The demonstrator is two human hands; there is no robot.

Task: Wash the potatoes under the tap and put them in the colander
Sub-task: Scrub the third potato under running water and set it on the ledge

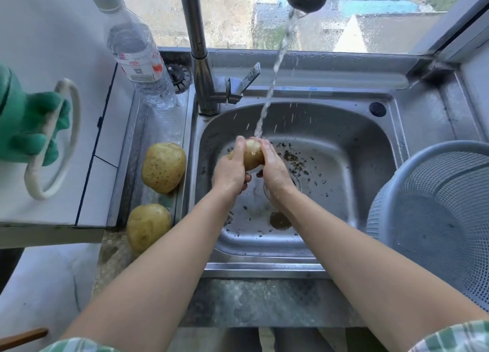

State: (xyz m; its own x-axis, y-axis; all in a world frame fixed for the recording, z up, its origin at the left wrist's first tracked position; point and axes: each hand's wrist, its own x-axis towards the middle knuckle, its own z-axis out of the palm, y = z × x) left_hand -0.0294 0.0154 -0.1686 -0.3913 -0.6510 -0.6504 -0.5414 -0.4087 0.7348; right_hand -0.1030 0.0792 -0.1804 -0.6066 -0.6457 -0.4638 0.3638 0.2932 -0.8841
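Observation:
A yellow-brown potato (252,154) is held over the steel sink (370,150) under the running water stream (267,100) from the tap (201,60). My left hand (230,169) grips its left side and my right hand (275,170) grips its right side, both wet. Two more potatoes lie on the counter strip left of the sink: one (163,167) farther back, one (148,226) nearer. The grey mesh colander (436,214) sits at the right of the sink, with no potato visible inside.
Dirt specks lie on the sink floor around the drain (296,182). A clear plastic bottle (140,58) stands behind the potatoes. A green glove (29,124) hangs on a white ring at the left wall. A window is behind the tap.

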